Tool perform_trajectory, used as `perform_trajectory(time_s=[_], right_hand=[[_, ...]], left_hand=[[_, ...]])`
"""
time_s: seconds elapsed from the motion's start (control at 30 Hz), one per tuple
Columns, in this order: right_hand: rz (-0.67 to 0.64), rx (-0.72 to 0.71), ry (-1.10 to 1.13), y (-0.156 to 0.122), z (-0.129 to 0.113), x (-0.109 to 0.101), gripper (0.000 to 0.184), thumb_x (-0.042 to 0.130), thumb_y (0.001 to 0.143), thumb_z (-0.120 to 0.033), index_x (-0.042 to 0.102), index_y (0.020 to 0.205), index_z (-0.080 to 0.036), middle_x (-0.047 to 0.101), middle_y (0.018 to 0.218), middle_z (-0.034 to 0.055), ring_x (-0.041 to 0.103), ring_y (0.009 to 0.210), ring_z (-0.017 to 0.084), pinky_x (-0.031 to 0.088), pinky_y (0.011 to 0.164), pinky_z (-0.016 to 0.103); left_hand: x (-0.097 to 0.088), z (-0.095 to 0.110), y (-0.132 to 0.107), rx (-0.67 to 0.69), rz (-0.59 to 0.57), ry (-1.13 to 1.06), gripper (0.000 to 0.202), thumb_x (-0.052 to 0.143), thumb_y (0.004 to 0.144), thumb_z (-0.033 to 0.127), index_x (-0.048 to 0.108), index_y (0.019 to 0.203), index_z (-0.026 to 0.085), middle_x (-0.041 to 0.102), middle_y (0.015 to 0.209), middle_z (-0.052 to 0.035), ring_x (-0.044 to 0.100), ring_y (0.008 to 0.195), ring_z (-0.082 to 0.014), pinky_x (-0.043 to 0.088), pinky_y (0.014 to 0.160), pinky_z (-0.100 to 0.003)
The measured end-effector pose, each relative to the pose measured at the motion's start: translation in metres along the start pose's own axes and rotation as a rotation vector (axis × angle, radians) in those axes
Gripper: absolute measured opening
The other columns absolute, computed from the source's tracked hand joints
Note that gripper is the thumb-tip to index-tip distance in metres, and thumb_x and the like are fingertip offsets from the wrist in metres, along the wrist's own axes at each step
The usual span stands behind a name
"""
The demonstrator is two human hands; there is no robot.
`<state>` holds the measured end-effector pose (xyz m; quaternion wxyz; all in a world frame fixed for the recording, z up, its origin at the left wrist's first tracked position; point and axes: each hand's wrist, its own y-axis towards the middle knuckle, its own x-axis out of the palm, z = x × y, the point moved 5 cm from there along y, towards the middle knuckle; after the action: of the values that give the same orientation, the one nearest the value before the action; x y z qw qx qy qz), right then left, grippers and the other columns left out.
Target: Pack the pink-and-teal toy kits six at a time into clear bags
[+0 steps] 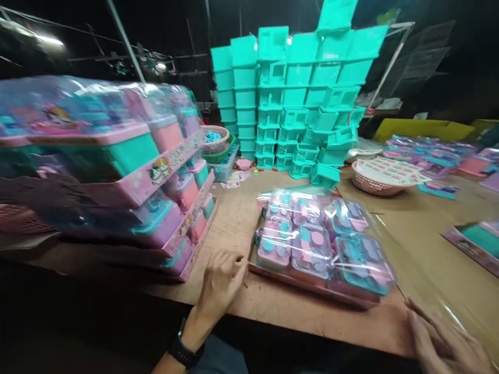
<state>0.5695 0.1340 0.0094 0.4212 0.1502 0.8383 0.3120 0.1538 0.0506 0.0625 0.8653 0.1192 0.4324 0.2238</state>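
Note:
In front of me on the wooden table lies a shallow pink cardboard tray (pixel 312 283) holding several clear-lidded toy boxes (pixel 312 252) in pink, purple and teal. Shiny clear plastic film (pixel 380 223) covers them and stretches off to the right. My left hand (pixel 223 278), a dark watch on its wrist, is closed with curled fingers beside the tray's near left corner; whatever is in its fingers is hidden. My right hand (pixel 444 337) is slightly blurred at the table's near right edge, its fingers stretched out beside the film.
Stacked trays of wrapped toy boxes (pixel 156 182) rise on the left. Tall stacks of teal plastic bins (pixel 273 98) stand at the back. A pink basket (pixel 374 184) with printed sheets sits back right, near more toy boxes (pixel 432 156). Another tray (pixel 473 252) lies at the right edge.

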Motion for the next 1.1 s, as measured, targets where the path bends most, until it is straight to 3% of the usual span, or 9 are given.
perform_trajectory(time_s=[0.07,0.17,0.27,0.4,0.57,0.67,0.87,1.0,1.1], right_hand=[[0.016,0.106,-0.009,0.003,-0.013,0.002,0.058,0.052,0.097,-0.064,0.069,0.131,-0.02,0.072,0.124,0.0162,0.07,0.102,0.037,0.056,0.079,0.051],[-0.084,-0.024,-0.096,0.009,-0.03,0.024,0.105,0.044,0.084,-0.09,0.041,0.157,-0.014,0.068,0.128,0.0236,0.063,0.111,0.045,0.049,0.087,0.063],[-0.094,-0.133,-0.121,0.014,-0.03,0.041,0.092,0.041,0.085,-0.09,0.057,0.136,-0.016,0.069,0.12,0.0234,0.063,0.113,0.044,0.046,0.088,0.06],[-0.149,-0.344,-0.099,0.018,-0.032,0.047,0.055,0.041,0.099,-0.07,0.067,0.097,-0.022,0.072,0.112,0.0174,0.062,0.121,0.041,0.042,0.088,0.052],[-0.083,-0.425,-0.105,0.025,-0.039,0.035,0.048,0.041,0.103,-0.062,0.064,0.119,-0.022,0.07,0.125,0.0183,0.063,0.122,0.038,0.038,0.096,0.052],[-0.079,-0.472,-0.147,0.025,-0.054,0.032,0.05,0.041,0.103,-0.062,0.06,0.122,-0.02,0.073,0.116,0.0165,0.066,0.117,0.036,0.037,0.096,0.049],[-0.128,-0.462,-0.069,-0.038,-0.137,0.03,0.061,0.059,0.098,-0.05,0.049,0.145,-0.013,0.071,0.129,0.0173,0.068,0.115,0.033,0.037,0.098,0.045],[-0.125,-0.276,0.2,-0.057,-0.168,0.024,0.047,0.048,0.101,-0.021,0.052,0.147,-0.029,0.077,0.12,0.0032,0.073,0.105,0.023,0.04,0.104,0.043],[-0.055,0.172,0.43,-0.017,-0.123,0.029,0.029,0.049,0.104,-0.038,0.069,0.125,-0.035,0.074,0.126,0.0021,0.069,0.117,0.023,0.05,0.105,0.042]], left_hand=[[0.006,0.02,-0.008,0.04,-0.018,-0.088,0.012,0.067,0.092,0.021,0.073,0.084,0.016,0.075,0.08,-0.0052,0.071,0.077,-0.0209,0.051,0.072,-0.031],[0.038,0.061,-0.017,0.183,-0.3,-0.338,0.017,0.063,0.095,0.022,0.075,0.085,0.016,0.075,0.076,-0.0033,0.07,0.07,-0.0156,0.05,0.065,-0.024],[0.066,0.081,-0.017,0.238,-0.401,-0.441,0.022,0.06,0.094,0.019,0.077,0.107,0.013,0.08,0.098,-0.0096,0.074,0.091,-0.0201,0.056,0.084,-0.027],[0.073,0.056,-0.004,0.061,-0.4,-0.462,0.025,0.062,0.09,0.023,0.078,0.107,0.015,0.082,0.104,-0.0093,0.077,0.095,-0.022,0.058,0.088,-0.029],[0.037,0.006,0.006,-0.182,-0.185,-0.327,0.024,0.061,0.085,0.038,0.077,0.085,0.021,0.082,0.085,-0.0064,0.078,0.08,-0.0226,0.061,0.076,-0.031],[0.032,0.003,0.0,-0.193,-0.064,-0.241,0.025,0.059,0.084,0.043,0.073,0.082,0.022,0.079,0.085,-0.0078,0.076,0.082,-0.0259,0.061,0.08,-0.038],[0.048,0.0,-0.007,-0.351,0.057,-0.362,0.054,0.06,0.083,0.062,0.059,0.119,0.021,0.07,0.125,-0.0166,0.066,0.122,-0.0341,0.05,0.11,-0.056],[0.033,-0.029,0.005,-0.51,0.135,-0.464,0.066,0.045,0.092,0.066,0.049,0.14,0.022,0.057,0.149,-0.0165,0.045,0.148,-0.0312,0.031,0.128,-0.052],[0.027,-0.04,0.011,-0.575,0.151,-0.594,0.069,0.044,0.095,0.066,0.049,0.147,0.02,0.047,0.161,-0.0134,0.025,0.159,-0.0271,0.016,0.133,-0.045]])
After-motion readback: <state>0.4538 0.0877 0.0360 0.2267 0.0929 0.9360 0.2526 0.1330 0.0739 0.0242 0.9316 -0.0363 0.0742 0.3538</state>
